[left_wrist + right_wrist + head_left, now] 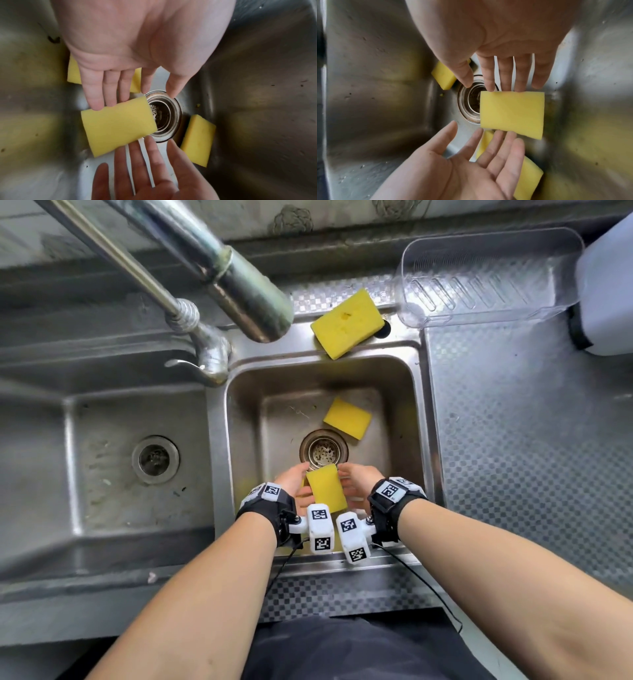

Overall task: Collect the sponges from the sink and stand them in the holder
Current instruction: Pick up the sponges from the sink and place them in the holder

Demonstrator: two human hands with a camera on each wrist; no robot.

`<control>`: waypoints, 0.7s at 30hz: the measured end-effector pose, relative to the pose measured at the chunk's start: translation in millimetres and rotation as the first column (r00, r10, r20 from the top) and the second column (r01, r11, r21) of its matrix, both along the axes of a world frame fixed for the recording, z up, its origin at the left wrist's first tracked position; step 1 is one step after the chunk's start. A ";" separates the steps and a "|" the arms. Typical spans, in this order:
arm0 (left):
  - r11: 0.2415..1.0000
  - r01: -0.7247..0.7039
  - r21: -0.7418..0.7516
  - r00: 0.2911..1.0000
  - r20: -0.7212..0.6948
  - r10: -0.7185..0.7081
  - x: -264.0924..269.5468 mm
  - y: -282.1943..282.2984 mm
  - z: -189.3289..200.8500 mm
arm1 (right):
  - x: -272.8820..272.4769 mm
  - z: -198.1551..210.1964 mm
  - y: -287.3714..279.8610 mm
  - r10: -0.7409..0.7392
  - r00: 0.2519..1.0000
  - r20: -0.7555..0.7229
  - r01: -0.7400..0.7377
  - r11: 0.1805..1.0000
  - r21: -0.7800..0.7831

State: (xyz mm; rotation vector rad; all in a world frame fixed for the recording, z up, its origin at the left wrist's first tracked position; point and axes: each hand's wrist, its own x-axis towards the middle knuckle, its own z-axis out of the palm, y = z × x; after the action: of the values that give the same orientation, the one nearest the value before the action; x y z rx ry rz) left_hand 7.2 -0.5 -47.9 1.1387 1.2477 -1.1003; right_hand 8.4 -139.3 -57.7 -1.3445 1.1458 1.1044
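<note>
In the small right basin, a yellow sponge stands on edge between my two hands. My left hand touches one side of it with straight fingers. My right hand touches the opposite side the same way. A second sponge lies flat beyond the drain. A third sponge lies on the basin floor under my left hand. A fourth sponge rests on the sink's back rim. The clear plastic holder stands at the back right.
A steel tap spout reaches over the back of the basin. A larger basin lies to the left. The patterned steel drainboard stretches to the right, with a white container at its far end.
</note>
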 end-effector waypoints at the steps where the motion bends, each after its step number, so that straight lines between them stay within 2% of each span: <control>1: 1.000 -0.016 0.009 1.000 0.000 0.016 1.0 0.3 3.3 | 1.0 3.7 -0.9 0.003 1.000 0.014 -0.003 1.000 -0.010; 6: 0.999 -0.038 0.025 0.997 0.068 0.037 12.5 6.2 25.1 | 16.8 31.4 -15.4 -0.011 0.996 0.089 0.010 1.000 0.007; 13: 0.992 0.123 0.018 0.964 0.235 -0.124 23.2 -2.8 59.6 | 32.7 74.3 -21.9 -0.004 0.976 0.216 -0.004 0.999 0.036; 15: 0.994 0.096 0.046 0.955 0.277 -0.105 23.0 -5.2 69.1 | 34.7 85.4 -24.3 -0.009 0.966 0.259 -0.006 0.998 0.055; 19: 0.999 -0.044 0.027 0.947 0.320 0.033 23.5 -8.7 85.2 | 37.6 99.1 -32.8 -0.066 0.954 0.293 0.052 0.997 0.056; 21: 0.996 -0.089 0.012 0.927 0.366 0.078 24.4 -12.3 97.8 | 37.6 108.7 -38.2 -0.116 0.946 0.302 0.086 0.990 0.112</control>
State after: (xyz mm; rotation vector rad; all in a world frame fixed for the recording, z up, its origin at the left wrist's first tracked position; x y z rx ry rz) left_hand 31.5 -12.7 49.9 1.2348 1.0092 -0.7643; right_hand 46.0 -177.5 51.0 -1.3127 0.9089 0.8301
